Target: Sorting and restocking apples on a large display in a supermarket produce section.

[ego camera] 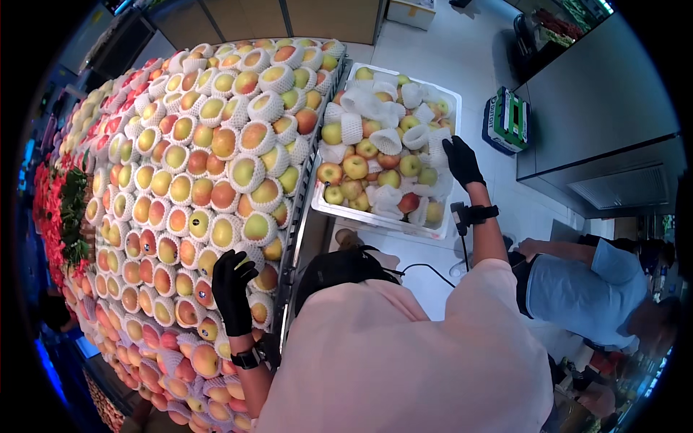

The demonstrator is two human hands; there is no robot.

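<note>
My left hand (233, 295), in a black glove, is over the apple display with its fingers curved. A yellow-green apple (244, 262) shows partly between the fingers; whether they grip it is hidden. Around it, apples (222, 231) sit in rows, most in white foam nets. My right hand (464, 164), also gloved in black, is at the right side of a white foam box (379, 220). Its fingertips meet a white foam net (439, 146) there; I cannot tell if they pinch it. Loose apples (355, 167) and empty-looking foam nets (371, 105) fill the box.
A dark rail (301, 216) edges the display beside the box. A green and blue carton (507, 120) stands on the floor near a grey cabinet (601, 103). A person in a light blue shirt (582, 295) is at right. Red flowers (48, 216) border the display's far left.
</note>
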